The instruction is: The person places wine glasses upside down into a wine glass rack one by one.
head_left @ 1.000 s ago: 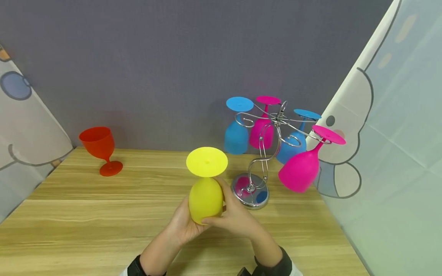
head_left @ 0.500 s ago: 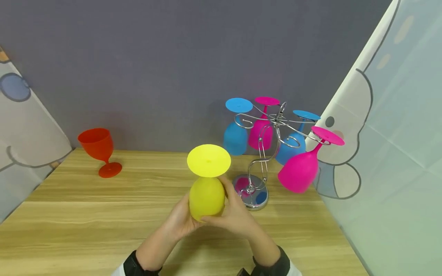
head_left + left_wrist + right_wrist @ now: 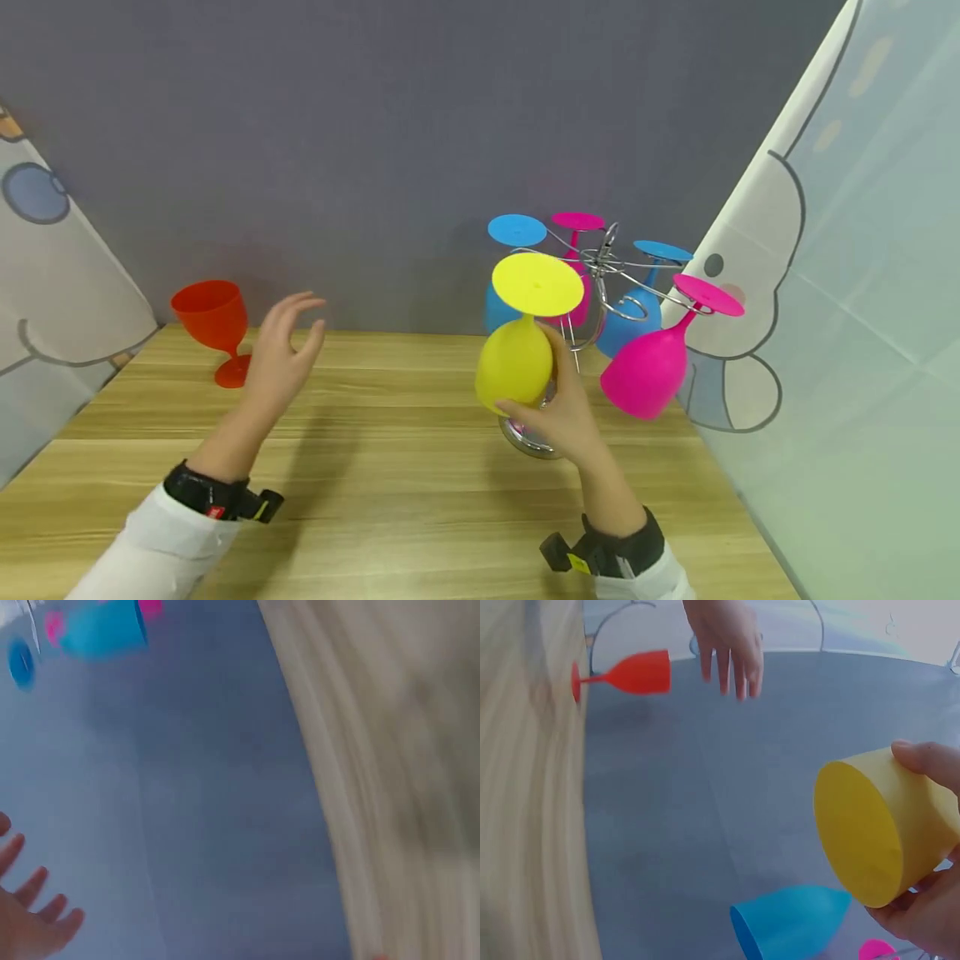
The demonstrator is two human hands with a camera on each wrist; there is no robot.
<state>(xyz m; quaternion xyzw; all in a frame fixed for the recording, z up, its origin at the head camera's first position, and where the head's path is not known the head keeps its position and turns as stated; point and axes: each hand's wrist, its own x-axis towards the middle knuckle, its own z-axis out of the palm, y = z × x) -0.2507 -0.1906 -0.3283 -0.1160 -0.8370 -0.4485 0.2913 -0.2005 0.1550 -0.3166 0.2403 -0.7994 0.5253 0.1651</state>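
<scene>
My right hand grips a yellow goblet by its bowl, upside down with the round foot on top. The goblet is held in front of a chrome stemware rack; in the right wrist view its open mouth shows. My left hand is raised over the table, fingers spread and holding nothing. Nearest to it stands an upright red goblet, its foot partly behind the hand. Blue goblets and pink goblets hang upside down from the rack; one blue goblet is partly hidden by the yellow one.
The rack's round chrome base stands on the wooden table. A grey panel rises behind the table's back edge. Printed curtains hang at both sides.
My left hand has let go of the yellow goblet and moved left, near the red goblet. My right hand has carried the yellow goblet up and right toward the rack.
</scene>
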